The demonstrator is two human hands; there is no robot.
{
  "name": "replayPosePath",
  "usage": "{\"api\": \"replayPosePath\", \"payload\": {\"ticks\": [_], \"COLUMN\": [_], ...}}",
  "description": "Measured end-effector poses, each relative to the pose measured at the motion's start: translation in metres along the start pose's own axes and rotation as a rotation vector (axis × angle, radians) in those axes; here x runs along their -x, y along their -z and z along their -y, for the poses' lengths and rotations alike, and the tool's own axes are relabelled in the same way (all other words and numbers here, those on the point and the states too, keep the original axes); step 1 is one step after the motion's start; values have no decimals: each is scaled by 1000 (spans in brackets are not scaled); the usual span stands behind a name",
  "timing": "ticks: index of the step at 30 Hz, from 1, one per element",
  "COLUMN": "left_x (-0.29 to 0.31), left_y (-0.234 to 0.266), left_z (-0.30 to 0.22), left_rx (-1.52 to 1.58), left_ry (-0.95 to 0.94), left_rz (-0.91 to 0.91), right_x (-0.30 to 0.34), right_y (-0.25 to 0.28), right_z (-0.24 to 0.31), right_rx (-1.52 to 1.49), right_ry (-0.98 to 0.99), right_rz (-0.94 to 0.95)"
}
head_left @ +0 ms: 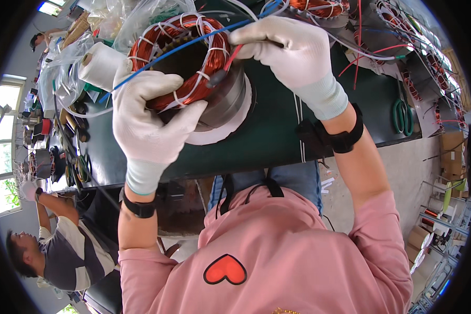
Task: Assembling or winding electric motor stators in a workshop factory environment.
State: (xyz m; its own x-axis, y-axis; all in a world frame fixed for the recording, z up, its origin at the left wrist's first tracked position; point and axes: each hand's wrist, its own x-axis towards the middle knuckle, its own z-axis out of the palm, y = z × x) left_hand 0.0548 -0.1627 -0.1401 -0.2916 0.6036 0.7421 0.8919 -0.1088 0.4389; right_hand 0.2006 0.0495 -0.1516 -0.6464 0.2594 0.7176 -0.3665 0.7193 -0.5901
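A motor stator [230, 107] stands on the green table, with a ring of copper winding [201, 86] tied by white cord on its top. My left hand [149, 112], in a white glove, grips the near left side of the winding between thumb and fingers. My right hand [295, 55], gloved too, is closed at the winding's right edge and pinches a red lead wire [232, 58]. That wire runs down to a dark sleeve [215, 79] lying on the winding. Slanting over the stator's opening is a blue wire [186, 43], which passes by both hands.
A white thread spool [98, 67] and clear plastic bags [63, 78] are at the left. Green-handled scissors [401, 116] lie at the table's right edge. More wound stators [429, 68] and loose wires stand at the right. Another person [70, 251] works at the far left.
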Motion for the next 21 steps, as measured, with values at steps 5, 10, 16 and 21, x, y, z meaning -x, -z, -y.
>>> {"api": "replayPosePath", "payload": {"ticks": [5,10,16,21], "left_x": [-3,2,71,99], "left_y": [-3,-1,-3,-49], "left_z": [3,-1,-36,-120], "left_rx": [3,-99,-74,566], "left_ry": [-32,-6,-113,165], "left_rz": [10,10,-178,378], "right_x": [2,40,122,128], "right_y": [1,-1,21,24], "right_z": [2,51,149,175], "right_rx": [67,514,179,-746], "right_ry": [-93,94,-499,-482], "right_rz": [-38,-155,18,121]}}
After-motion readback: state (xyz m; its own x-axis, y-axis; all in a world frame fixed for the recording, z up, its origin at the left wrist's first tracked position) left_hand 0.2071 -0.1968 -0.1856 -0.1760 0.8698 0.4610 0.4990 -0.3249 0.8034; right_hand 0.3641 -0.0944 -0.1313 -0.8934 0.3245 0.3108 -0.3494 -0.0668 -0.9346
